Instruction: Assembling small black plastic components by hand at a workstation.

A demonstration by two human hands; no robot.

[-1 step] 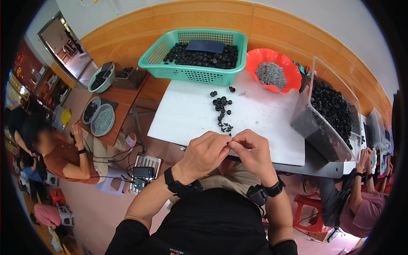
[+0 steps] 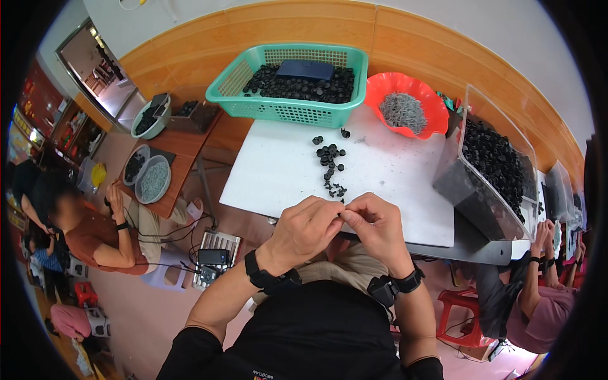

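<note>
Pale wall above orange-brown panelling, pinkish floor, red stool at right

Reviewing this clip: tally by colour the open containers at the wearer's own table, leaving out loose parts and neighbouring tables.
Green basket: 1
Red bowl: 1
Clear bin: 1
Total: 3
</note>
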